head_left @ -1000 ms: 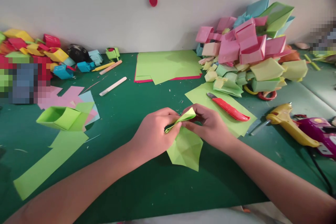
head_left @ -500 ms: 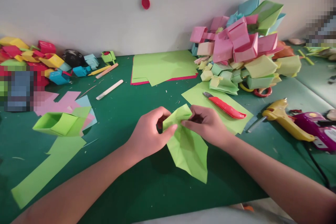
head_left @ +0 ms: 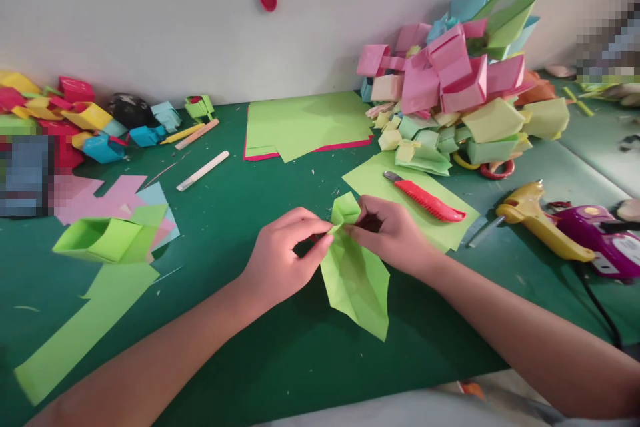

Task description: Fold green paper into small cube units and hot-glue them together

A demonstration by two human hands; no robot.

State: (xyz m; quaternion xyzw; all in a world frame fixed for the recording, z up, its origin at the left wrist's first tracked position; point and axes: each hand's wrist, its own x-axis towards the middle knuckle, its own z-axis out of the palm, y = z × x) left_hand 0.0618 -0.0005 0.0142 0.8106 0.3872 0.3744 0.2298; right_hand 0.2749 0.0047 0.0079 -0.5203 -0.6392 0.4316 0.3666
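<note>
A creased sheet of light green paper point(head_left: 356, 280) is held up over the table's front middle, its upper end folded into a small boxy shape and its lower end hanging in a point. My left hand point(head_left: 287, 247) pinches the folded part from the left between thumb and forefinger. On the other side, my right hand point(head_left: 393, 233) grips the same fold, with some fingers hidden behind the paper. Just beyond my right hand, a red utility knife point(head_left: 427, 199) lies on a flat green sheet point(head_left: 365, 177).
A stack of green sheets point(head_left: 305, 123) lies near the wall. Folded paper pieces point(head_left: 425, 83) pile up at back right, others point(head_left: 90, 117) at back left. A yellow glue gun point(head_left: 545, 220) rests at right. A green paper box point(head_left: 97, 239) and strip point(head_left: 85, 327) lie at left.
My left hand has drawn its fingers in to the fold's left edge. The paper's upper end is now narrower and more boxed in. The whole view has shifted slightly.
</note>
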